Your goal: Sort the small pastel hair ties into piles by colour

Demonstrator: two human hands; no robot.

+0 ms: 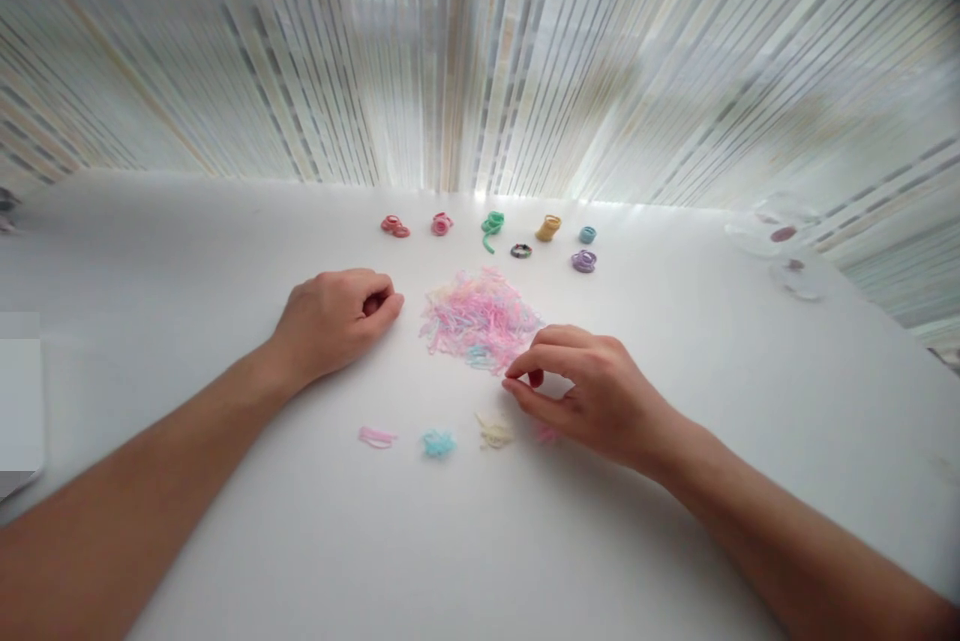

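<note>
A loose pile of thin pastel bands [484, 316], mostly pink with some blue and cream, lies in the middle of the white table. My left hand [337, 321] rests just left of it in a loose fist, apart from the pile. At the pile's lower right edge, my right hand [581, 386] has thumb and index finger in a pinch; anything between the tips is too small to make out. Nearer to me are a few pink bands [377, 437], a blue clump [438, 443] and a cream clump [495, 430]. More pink strands [547, 432] are partly covered by my right hand.
Beyond the pile stand coiled bundles: red [394, 226], pink [442, 223], green [493, 225], yellow [549, 227], blue [587, 235] and purple [584, 261]. A dark multicoloured ring [521, 250] lies among them. Clear objects [796, 277] sit far right, before a striped curtain [465, 51].
</note>
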